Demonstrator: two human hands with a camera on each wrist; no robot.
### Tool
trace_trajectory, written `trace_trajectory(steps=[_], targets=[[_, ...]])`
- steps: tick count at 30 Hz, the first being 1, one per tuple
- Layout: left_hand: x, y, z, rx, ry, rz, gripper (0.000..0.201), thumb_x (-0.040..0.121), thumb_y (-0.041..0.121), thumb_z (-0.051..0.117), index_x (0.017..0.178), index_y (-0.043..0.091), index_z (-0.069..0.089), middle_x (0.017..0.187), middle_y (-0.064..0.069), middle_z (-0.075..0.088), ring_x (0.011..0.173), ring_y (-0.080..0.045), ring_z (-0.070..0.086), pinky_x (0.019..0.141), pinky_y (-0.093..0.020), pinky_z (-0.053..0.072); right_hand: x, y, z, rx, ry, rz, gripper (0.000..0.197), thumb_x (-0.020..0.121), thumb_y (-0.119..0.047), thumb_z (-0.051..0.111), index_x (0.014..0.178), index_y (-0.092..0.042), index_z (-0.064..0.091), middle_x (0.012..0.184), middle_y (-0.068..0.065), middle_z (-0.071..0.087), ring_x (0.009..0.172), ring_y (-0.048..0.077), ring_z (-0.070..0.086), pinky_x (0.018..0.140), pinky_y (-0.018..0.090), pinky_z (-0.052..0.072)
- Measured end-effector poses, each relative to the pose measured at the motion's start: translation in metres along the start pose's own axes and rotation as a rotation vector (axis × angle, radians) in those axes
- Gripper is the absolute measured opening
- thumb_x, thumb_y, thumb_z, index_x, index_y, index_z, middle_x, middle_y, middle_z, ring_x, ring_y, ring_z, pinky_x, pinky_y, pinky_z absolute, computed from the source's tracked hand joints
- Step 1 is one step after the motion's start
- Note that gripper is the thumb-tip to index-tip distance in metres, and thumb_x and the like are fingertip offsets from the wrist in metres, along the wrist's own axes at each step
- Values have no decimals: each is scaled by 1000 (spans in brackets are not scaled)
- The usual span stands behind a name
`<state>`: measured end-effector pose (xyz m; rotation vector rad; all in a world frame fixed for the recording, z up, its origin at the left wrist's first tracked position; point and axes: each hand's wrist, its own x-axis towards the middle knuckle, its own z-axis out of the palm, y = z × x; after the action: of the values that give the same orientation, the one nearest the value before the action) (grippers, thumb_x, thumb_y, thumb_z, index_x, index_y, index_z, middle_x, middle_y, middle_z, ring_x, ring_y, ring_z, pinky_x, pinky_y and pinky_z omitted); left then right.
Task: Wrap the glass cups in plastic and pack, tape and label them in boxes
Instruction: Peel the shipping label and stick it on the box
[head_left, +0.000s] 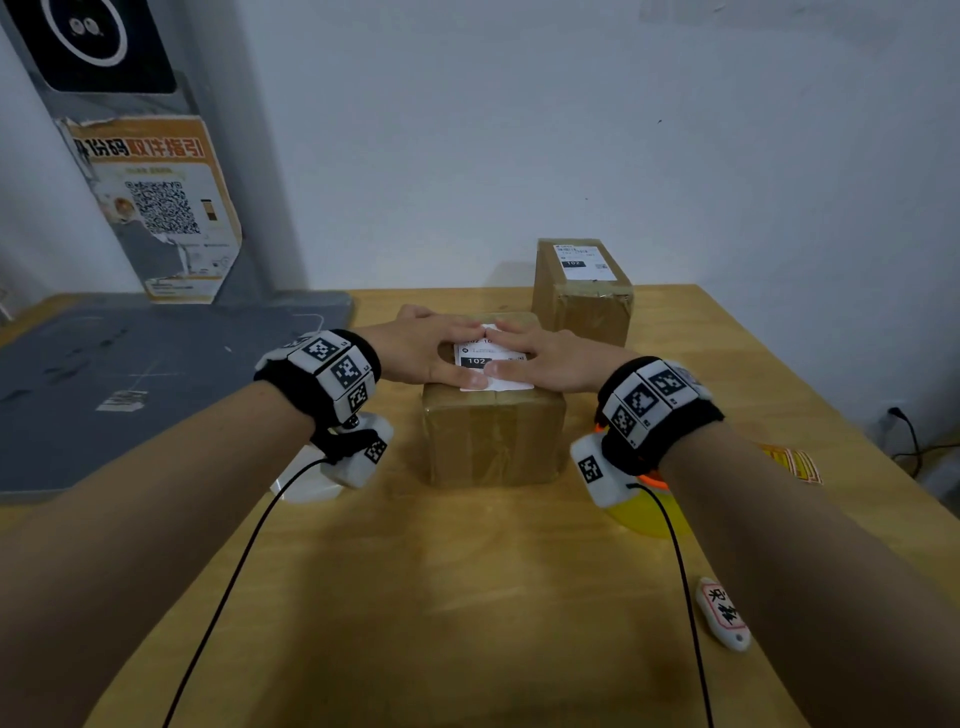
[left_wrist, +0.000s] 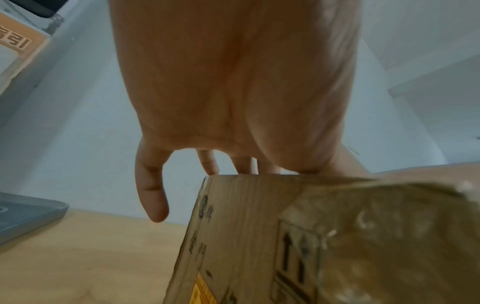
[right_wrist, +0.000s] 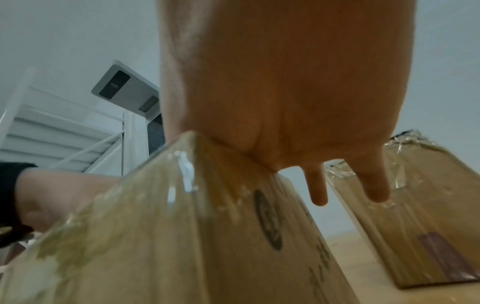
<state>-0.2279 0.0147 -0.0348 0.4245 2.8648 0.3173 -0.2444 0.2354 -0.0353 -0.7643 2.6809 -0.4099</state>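
A taped brown cardboard box (head_left: 493, 441) stands in the middle of the wooden table (head_left: 467, 597). A white label (head_left: 491, 364) marked 102 lies on its top. My left hand (head_left: 426, 348) and right hand (head_left: 545, 356) lie flat on the box top, straight fingers pressing the label from either side, fingertips meeting at its far edge. From the left wrist view the left hand (left_wrist: 233, 102) sits above the box (left_wrist: 311, 246). The right wrist view has the right hand (right_wrist: 298, 102) over the same box (right_wrist: 182, 236).
A second taped, labelled box (head_left: 582, 291) stands just behind, also seen as a box (right_wrist: 415, 205) from the right wrist. A yellow and orange tape roll (head_left: 649, 509) sits under my right wrist. A grey mat (head_left: 130, 379) lies left. A small white tag (head_left: 724, 613) lies front right.
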Motion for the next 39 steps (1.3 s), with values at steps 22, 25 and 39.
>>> trace_trajectory(steps=[22,25,39], targets=[[-26,-7,16,-537,61,130,30,94,24,72,123,30,74,145,16,56,152,-4,-9,125,-35,-15,-32,24,20,641,146,-151,20,90,-27,80,108,-19,82,113,-20,76,114,-11,63,100,13,39],[-27,-6,14,-565,86,104,30,92,21,74,122,26,75,137,15,63,154,-4,-4,126,-32,-10,-33,25,19,652,157,-148,21,89,-25,80,110,-18,82,112,-17,77,113,-9,64,99,12,40],[-9,-4,4,-194,22,-73,103,76,73,71,162,39,24,170,11,14,157,-16,3,126,-38,8,-2,17,7,403,152,-66,84,83,-50,82,155,-33,43,138,-17,49,120,4,48,83,12,38]])
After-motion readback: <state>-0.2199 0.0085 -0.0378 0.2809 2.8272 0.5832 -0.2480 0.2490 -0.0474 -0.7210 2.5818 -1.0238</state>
